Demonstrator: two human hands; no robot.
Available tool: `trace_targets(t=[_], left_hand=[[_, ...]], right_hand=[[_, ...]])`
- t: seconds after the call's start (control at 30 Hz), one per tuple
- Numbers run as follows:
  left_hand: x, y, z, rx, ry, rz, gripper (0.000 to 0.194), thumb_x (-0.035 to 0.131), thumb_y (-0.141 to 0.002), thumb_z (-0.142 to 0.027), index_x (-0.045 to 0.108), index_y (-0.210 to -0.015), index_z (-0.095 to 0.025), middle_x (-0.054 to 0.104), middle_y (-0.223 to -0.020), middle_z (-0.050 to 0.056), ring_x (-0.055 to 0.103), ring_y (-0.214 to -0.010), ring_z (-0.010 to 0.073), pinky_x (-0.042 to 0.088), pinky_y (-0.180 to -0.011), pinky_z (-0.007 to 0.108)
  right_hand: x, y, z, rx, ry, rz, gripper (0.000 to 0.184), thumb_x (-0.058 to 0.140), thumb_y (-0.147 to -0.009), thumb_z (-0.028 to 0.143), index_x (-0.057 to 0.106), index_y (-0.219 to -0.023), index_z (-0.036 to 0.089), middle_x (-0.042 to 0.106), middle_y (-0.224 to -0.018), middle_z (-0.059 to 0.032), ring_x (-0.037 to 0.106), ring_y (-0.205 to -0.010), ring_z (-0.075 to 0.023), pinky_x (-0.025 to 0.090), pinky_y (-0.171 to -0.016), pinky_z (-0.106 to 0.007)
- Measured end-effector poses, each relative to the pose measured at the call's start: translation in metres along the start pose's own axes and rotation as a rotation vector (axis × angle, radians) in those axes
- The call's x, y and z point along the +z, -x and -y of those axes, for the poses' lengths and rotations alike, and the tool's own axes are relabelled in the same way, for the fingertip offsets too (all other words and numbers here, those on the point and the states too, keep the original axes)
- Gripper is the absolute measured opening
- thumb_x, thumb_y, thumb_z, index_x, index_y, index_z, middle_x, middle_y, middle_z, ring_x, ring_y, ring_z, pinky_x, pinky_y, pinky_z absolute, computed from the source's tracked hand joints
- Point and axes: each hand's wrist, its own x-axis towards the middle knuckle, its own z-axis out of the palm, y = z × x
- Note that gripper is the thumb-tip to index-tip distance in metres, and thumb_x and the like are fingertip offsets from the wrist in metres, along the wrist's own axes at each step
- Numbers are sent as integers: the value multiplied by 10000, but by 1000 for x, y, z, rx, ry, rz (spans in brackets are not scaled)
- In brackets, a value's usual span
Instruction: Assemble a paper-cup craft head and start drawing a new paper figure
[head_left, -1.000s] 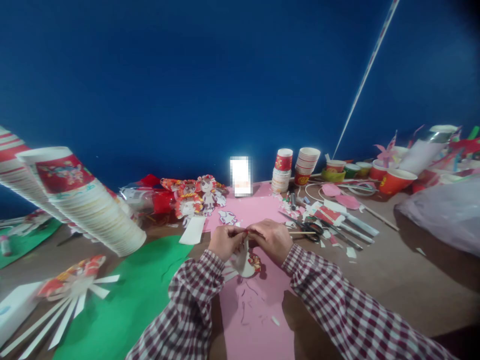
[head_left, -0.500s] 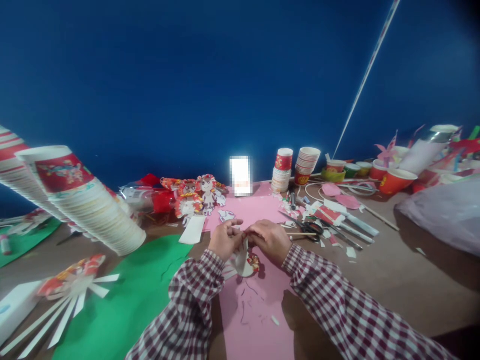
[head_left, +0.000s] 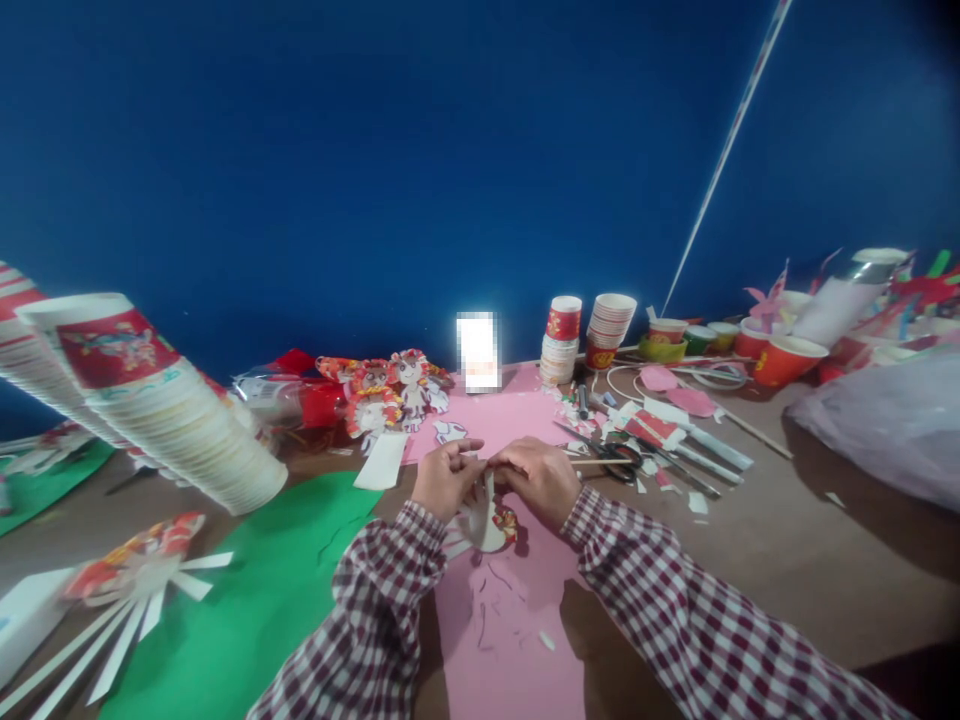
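My left hand (head_left: 448,478) and my right hand (head_left: 538,482) meet fingertip to fingertip above the pink paper (head_left: 517,640). Between them hangs a cut paper-cup piece (head_left: 487,522), its white inside towards me and a red and gold printed patch at its lower right. Both hands are closed in a pinch at its upper end; my fingers cover that part. White strips fan out from the piece below my left hand. Dark thin scraps lie on the pink paper beneath. Just beyond my left hand rests a small white paper cut-out (head_left: 450,432) with dark outlines.
Stacked paper cups (head_left: 172,410) lean at the left over green paper (head_left: 247,590). Paper figures (head_left: 409,385) stand behind. Black-handled scissors (head_left: 621,462), glue sticks and scraps lie right of my hands. Upright cup stacks (head_left: 560,345) and a plastic bag (head_left: 885,430) are further right.
The whole view has shifted very slightly. Both hands keep the same pinch on the cup piece, and nothing else visibly differs.
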Motion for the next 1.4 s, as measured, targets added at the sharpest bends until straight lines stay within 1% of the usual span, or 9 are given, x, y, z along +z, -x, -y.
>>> trace_targets(t=[0.13,0.33,0.47,0.67,0.77,0.9,1.1,1.27,1.4], left_hand=[[0,0,-1,-5,38,12,480,653,-622,-296,514,-1023,-72,571,-556,-31,498,-436,67,402,-423,182],[0,0,-2,14,29,2,512,691,-593,-287,511,-1022,-74,570,-543,-35,512,-444,71,415,-440,185],[1,0,-1,2,47,-2,500,714,-569,-249,517,-997,-82,569,-546,-38,533,-472,75,426,-456,178],[2,2,-3,-53,93,10,491,722,-563,-263,509,-977,-107,607,-654,-6,523,-439,63,419,-413,178],[3,3,-4,-44,71,4,497,742,-533,-248,519,-955,-111,597,-645,-8,526,-449,65,412,-413,172],[3,3,-4,-23,39,7,482,722,-559,-251,513,-968,-105,603,-669,12,531,-476,74,416,-434,178],[7,3,3,46,-39,32,507,693,-573,-213,499,-1028,-99,594,-772,41,530,-528,72,428,-475,185],[10,5,3,111,-155,10,444,627,-623,-186,515,-1048,-120,579,-887,65,532,-533,67,435,-480,191],[10,7,-3,70,-155,21,398,585,-666,-199,511,-1043,-98,603,-856,81,563,-565,92,456,-506,207]], right_hand=[[0,0,1,45,62,-3,134,498,-834,232,609,-900,196,636,-829,-27,541,-780,-145,385,-687,-249],[-1,-1,3,7,72,33,124,502,-832,207,614,-884,214,643,-850,-4,543,-782,-129,379,-710,-236],[0,0,3,-8,64,31,113,514,-824,214,615,-872,209,641,-850,-11,544,-793,-132,377,-727,-238],[0,1,5,77,109,-4,166,512,-823,266,585,-953,193,632,-811,-26,543,-766,-147,372,-663,-243],[-1,1,4,7,72,12,139,500,-830,226,612,-909,203,638,-821,-23,545,-775,-141,374,-706,-245],[-1,1,1,-45,16,7,135,528,-809,189,628,-897,210,644,-833,-12,546,-784,-133,381,-733,-244],[-1,1,1,-11,-3,3,131,521,-818,207,640,-873,207,647,-822,-13,544,-766,-134,385,-716,-245],[-3,0,0,6,1,11,122,532,-810,205,643,-860,207,646,-801,-12,542,-753,-135,383,-709,-243],[-1,1,-2,4,15,19,129,535,-808,201,647,-870,212,647,-792,-10,545,-744,-130,383,-701,-237]])
